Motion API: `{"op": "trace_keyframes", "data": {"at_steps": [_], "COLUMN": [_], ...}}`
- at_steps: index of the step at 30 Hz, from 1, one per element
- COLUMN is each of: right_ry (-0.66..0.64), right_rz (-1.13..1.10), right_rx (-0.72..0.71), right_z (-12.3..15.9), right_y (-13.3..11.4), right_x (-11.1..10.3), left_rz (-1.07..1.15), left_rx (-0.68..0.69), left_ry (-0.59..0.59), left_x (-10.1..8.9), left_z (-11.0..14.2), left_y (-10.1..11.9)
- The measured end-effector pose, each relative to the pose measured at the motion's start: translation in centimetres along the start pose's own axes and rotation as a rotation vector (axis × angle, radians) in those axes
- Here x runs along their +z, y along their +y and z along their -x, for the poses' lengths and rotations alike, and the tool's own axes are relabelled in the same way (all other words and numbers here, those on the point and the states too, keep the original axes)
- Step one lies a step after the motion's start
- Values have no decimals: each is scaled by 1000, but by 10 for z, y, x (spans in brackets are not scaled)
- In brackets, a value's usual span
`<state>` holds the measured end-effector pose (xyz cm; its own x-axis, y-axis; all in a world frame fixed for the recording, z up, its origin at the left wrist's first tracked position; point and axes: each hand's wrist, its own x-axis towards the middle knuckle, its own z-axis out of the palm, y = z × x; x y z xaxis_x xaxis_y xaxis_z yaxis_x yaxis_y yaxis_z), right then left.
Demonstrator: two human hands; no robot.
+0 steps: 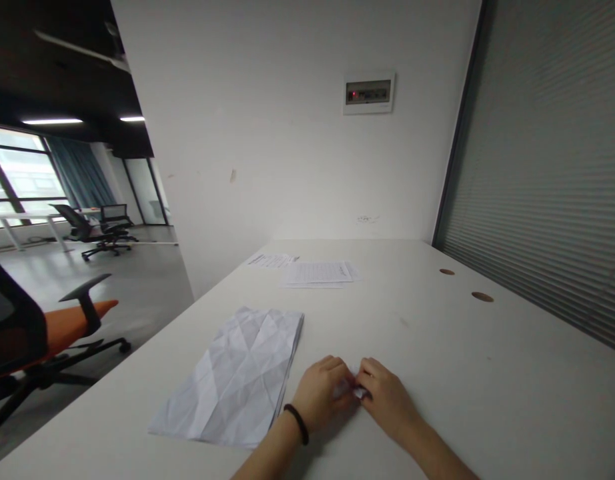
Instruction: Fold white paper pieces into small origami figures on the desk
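Note:
Close together near the front of the white table, my left hand (325,393) and my right hand (385,397) both grip a small piece of folded paper (359,392). Fingers of both hands are closed around it, so most of the paper is hidden. A dark band circles my left wrist. To the left of that hand lies a stack of large creased paper sheets (237,380), flat on the table with fold lines crossing its top sheet.
Printed sheets (320,272) lie further back on the white table (437,373), with another printed page (270,260) beside them. Two round cable holes (482,297) pierce the right side. A wall stands behind, blinds (547,200) rise at right, and an orange-seated chair (67,327) is at left.

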<state>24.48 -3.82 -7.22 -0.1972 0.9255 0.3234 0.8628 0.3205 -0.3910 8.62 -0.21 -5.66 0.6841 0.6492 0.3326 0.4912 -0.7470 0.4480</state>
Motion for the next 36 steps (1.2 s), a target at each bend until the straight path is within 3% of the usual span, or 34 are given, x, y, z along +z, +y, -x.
{"op": "trace_keyframes", "data": {"at_steps": [4,10,18,24,29,36], "right_ry": [-51,-59,73,105,83,80], "right_rz": [-127,-334,-407,-340,-348,-372], "right_rx": [-9,40,144,176,226,163], "right_z": [-1,2,-7,-11,-14,-12], "right_y": [1,10,11,15,15,13], "right_x": [-9,-19,2,13,12,11], "left_rz": [-12,-31,84,48,-22,-50], "left_rx": [-50,-134,-334,-400,-376,-327], "left_ry": [-69,-76,52,58,58,20], "left_x": [3,2,20,21,22,21], "left_z": [0,0,-6,-8,-7,-2], "left_y": [-5,-4,-14,-8,-6,-6]}}
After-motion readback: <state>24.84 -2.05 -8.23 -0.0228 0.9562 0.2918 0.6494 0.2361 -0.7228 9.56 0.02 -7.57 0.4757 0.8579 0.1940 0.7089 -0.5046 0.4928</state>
